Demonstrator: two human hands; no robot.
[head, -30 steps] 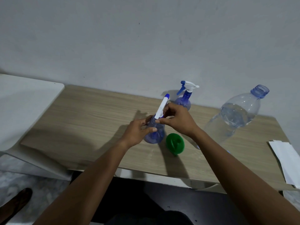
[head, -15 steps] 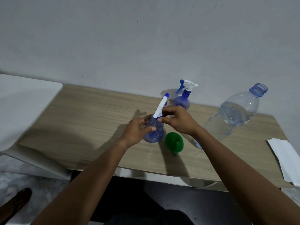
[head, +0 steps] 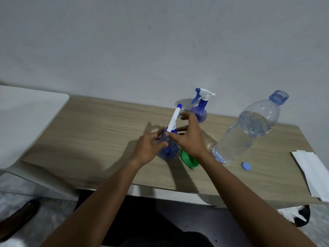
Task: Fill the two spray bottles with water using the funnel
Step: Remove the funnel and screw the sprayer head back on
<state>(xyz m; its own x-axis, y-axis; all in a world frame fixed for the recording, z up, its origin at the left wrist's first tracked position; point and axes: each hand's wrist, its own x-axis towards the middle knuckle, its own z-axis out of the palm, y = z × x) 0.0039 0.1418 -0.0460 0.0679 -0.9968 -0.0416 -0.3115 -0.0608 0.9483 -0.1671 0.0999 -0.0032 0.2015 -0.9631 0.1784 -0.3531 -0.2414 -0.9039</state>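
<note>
A small blue spray bottle (head: 168,151) stands on the wooden table (head: 99,132). My left hand (head: 148,146) grips its round body. My right hand (head: 189,138) pinches the collar of its white and blue spray head (head: 174,117), fingers curled around the neck. A second blue spray bottle (head: 200,111) with its trigger head on stands farther back by the wall. The green funnel (head: 187,158) lies on the table just right of the held bottle, partly under my right wrist. A large clear water bottle (head: 249,132), uncapped and partly full, stands to the right.
A small blue cap (head: 246,165) lies near the base of the water bottle. White paper (head: 313,173) hangs over the table's right end. A white surface (head: 23,122) adjoins the table on the left. A dark shoe (head: 16,220) shows on the floor.
My right hand has shifted its fingers around the spray head's collar, the index finger lifted higher. The camera view has tilted so the blue cap has come into sight. The bottles stay put.
</note>
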